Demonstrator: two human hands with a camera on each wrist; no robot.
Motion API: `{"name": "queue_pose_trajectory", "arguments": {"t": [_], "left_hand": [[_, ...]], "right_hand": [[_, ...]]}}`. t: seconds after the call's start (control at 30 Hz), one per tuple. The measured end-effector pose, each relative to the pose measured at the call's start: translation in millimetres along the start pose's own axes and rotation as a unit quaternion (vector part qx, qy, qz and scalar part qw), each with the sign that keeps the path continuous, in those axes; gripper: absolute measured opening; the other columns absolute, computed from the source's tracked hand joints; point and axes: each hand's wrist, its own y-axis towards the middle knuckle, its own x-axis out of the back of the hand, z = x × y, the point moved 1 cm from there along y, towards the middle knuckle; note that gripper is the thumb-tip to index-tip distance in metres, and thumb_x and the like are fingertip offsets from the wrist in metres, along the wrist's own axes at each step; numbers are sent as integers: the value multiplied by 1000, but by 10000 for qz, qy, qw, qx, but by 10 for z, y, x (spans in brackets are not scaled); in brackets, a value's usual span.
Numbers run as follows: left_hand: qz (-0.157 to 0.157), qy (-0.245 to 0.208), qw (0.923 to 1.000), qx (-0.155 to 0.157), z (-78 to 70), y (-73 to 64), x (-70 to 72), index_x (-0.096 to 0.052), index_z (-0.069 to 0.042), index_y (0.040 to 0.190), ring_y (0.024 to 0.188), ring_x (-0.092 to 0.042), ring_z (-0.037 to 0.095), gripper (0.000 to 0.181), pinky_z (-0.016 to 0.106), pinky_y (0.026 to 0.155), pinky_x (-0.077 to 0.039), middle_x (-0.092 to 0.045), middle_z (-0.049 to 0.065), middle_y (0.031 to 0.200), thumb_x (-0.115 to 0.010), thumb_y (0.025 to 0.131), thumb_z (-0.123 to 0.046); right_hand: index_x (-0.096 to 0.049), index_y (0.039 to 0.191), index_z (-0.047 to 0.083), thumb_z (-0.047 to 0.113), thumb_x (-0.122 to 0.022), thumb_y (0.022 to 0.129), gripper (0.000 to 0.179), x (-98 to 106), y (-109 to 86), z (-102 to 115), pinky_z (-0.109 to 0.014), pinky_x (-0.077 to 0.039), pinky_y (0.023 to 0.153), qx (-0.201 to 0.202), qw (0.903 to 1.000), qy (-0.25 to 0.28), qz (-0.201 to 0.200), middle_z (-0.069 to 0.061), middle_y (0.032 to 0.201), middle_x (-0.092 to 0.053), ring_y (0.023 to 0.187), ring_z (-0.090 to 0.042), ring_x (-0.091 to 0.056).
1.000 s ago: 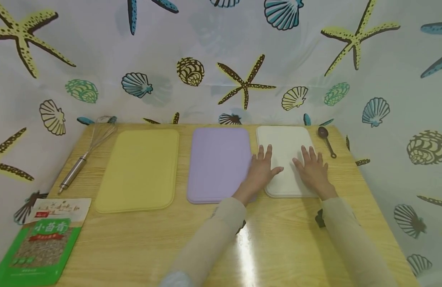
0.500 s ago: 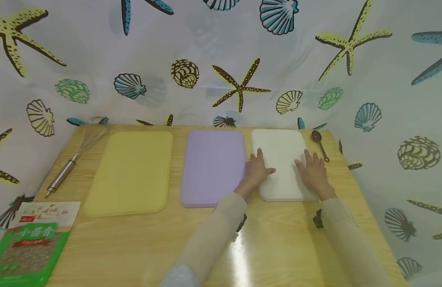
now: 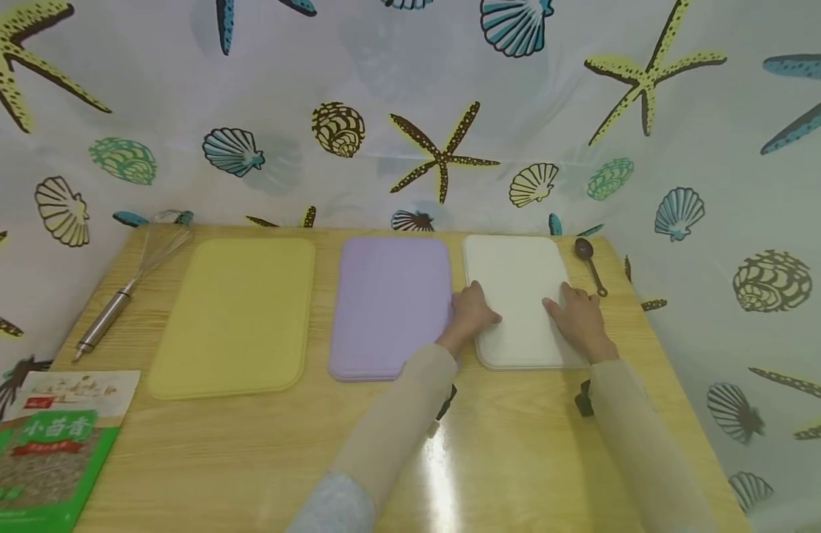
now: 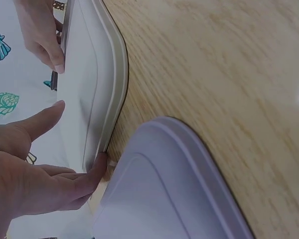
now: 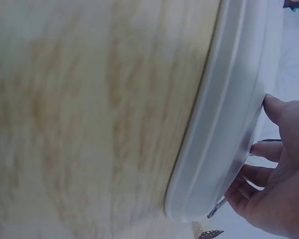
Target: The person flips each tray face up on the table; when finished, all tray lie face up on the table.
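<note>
Spanning the space below the patterned cloth (image 3: 363, 59), a wooden table (image 3: 303, 451) bears a yellow board (image 3: 237, 318), a purple board (image 3: 390, 296) and, rightmost, a white board (image 3: 520, 300), lying flat between both hands. The left hand (image 3: 471, 312) grips its left edge beside the purple board, fingers bent at the rim, thumb over the top face. The right hand (image 3: 579, 318) grips the right edge likewise, thumb and fingers parted around the rim. Just beyond it lies a brown spoon (image 3: 585, 253).
</note>
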Motion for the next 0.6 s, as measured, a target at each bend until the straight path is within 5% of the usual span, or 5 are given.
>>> {"name": "queue_pose_trajectory", "arguments": {"t": [0.07, 0.2, 0.43, 0.53, 0.6], "left_hand": [[49, 317, 9995, -12, 12, 69, -37, -54, 6, 123, 107, -57, 29, 61, 37, 102, -36, -63, 17, 113, -82, 77, -22], [-343, 947, 9944, -316, 429, 785, -651, -64, -2, 102, 86, -55, 22, 54, 35, 88, -37, -63, 6, 91, -87, 66, -36], [-224, 1255, 9916, -236, 380, 690, -561, -66, -1, 100, 96, -56, 25, 31, 33, 88, -38, -65, 9, 98, -77, 77, -18], [-522, 1489, 9861, -524, 527, 928, -802, -66, -4, 91, 92, -53, 24, 20, 35, 84, -36, -63, 6, 88, -71, 73, -13], [-348, 1501, 9864, -569, 435, 759, -665, -66, -4, 88, 92, -50, 24, 16, 35, 85, -35, -61, 6, 86, -67, 73, -9]], "right_hand": [[-31, 144, -11, 37, -43, 102, 65, -1, 9, 11, -62, -31, 102, -17, 10000, 11, -18, -38, 140, -35, 126, -55, -33], [-31, 143, -12, 36, -44, 102, 65, 19, -8, 39, -63, -28, 105, -116, 9999, 72, 29, -39, 140, -34, 127, -55, -32], [-30, 143, -14, 31, -30, 104, 59, 40, 19, 46, -62, -12, 112, -288, 9971, 683, 157, -35, 145, -31, 135, -52, -24], [-31, 143, -13, 30, -25, 105, 57, 94, 44, 16, -59, -11, 115, -475, 9906, 1264, 205, -31, 148, -32, 138, -48, -22], [-32, 144, -11, 30, -26, 105, 56, 155, 37, -3, -56, -16, 115, -727, 9820, 1712, 318, -28, 149, -32, 140, -45, -22]]}}
